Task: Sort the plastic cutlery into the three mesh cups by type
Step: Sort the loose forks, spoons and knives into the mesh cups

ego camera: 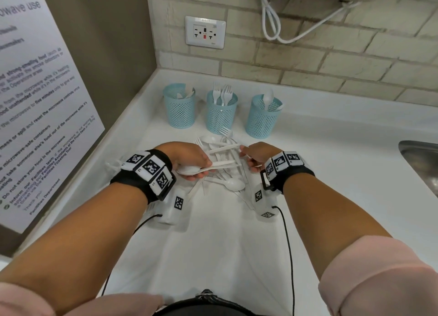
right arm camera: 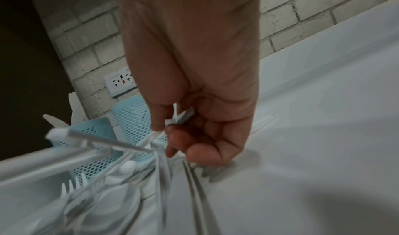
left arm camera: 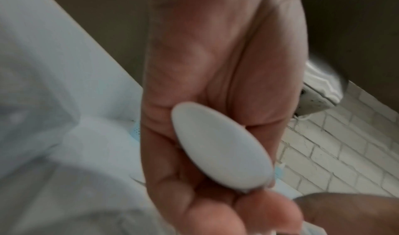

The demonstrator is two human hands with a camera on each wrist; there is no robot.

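Note:
Three blue mesh cups stand at the back of the white counter: the left cup (ego camera: 179, 111) holds knives, the middle cup (ego camera: 221, 118) forks, the right cup (ego camera: 262, 120) spoons. A pile of white plastic cutlery (ego camera: 227, 185) lies between my hands. My left hand (ego camera: 198, 171) grips a white spoon (ego camera: 189, 170) by its bowl end, and the bowl (left arm camera: 220, 146) shows against the curled fingers (left arm camera: 194, 196). From there the handles run right to my right hand (ego camera: 250, 160). In the right wrist view, my right hand (right arm camera: 172, 129) pinches several handle ends (right arm camera: 180, 116) between thumb and fingers.
A steel sink (ego camera: 419, 159) opens at the right edge. Behind the cups rises a brick wall with an outlet (ego camera: 205, 32) and a hanging white cord (ego camera: 272, 19). A printed notice (ego camera: 35, 102) covers the left wall. Bare counter (ego camera: 331, 149) lies right of the cups.

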